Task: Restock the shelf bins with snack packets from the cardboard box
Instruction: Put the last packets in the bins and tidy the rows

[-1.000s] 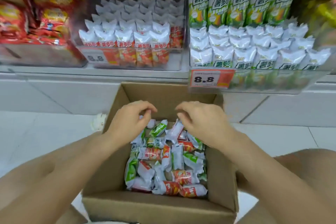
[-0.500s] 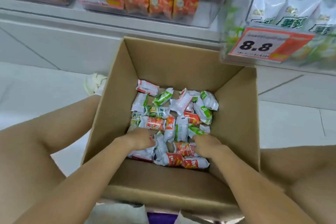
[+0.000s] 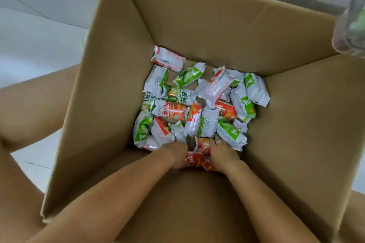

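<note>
1. The snack packets (image 3: 199, 102) are judged light, puffy and crinkly, their glossy film likely slippery; a hold by the crimped end seam or a gentle scoop of several at once seems safest, since hard squeezing could crush the contents.
2. Small white pillow packs are seen, printed green or orange-red, heaped loosely on the floor of the cardboard box (image 3: 197, 25), towards its near wall.
3. The left hand (image 3: 175, 154) and right hand (image 3: 222, 153) are sunk among the packets at the near wall, an orange packet (image 3: 195, 159) between them.
4. Whether the fingers are curled round packets cannot be told.
</note>
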`<state>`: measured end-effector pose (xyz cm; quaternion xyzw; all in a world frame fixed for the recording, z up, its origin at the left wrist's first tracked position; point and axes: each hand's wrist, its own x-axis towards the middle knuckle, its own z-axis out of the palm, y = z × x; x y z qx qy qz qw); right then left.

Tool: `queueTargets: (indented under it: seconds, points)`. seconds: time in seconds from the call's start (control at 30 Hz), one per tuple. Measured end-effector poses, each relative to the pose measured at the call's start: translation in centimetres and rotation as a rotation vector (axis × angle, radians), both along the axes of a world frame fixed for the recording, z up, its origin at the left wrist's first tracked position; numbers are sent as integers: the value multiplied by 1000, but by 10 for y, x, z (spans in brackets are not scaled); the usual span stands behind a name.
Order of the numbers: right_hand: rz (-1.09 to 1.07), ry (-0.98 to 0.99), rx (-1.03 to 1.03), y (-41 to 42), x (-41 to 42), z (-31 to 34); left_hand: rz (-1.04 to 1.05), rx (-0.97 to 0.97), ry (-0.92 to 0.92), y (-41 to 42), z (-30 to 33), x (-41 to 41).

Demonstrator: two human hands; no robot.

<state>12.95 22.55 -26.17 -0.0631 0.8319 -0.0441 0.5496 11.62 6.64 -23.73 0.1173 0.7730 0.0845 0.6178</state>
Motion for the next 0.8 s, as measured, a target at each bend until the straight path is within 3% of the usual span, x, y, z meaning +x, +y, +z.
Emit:
queueTargets:
  seconds: [0.17, 0.37, 0.43, 0.57, 0.67, 0.8]
  points:
    - [225, 162, 91, 1, -1, -3, 81, 70, -118, -12, -3, -13]
    - [170, 129, 109, 4, 1, 11, 412, 102, -343, -32, 19, -23]
    - [-87, 95, 83, 6, 6, 25, 572, 137, -421, -43, 32, -24]
    - [-830, 17, -136, 8, -4, 55, 894, 256, -531, -59, 55, -29]
    - [-1179, 95, -296, 7, -17, 82, 1082, 419, -505, -63, 79, -41]
    - [-1505, 39, -654, 3, -15, 125, 1276, 637, -386, -64, 123, -38]
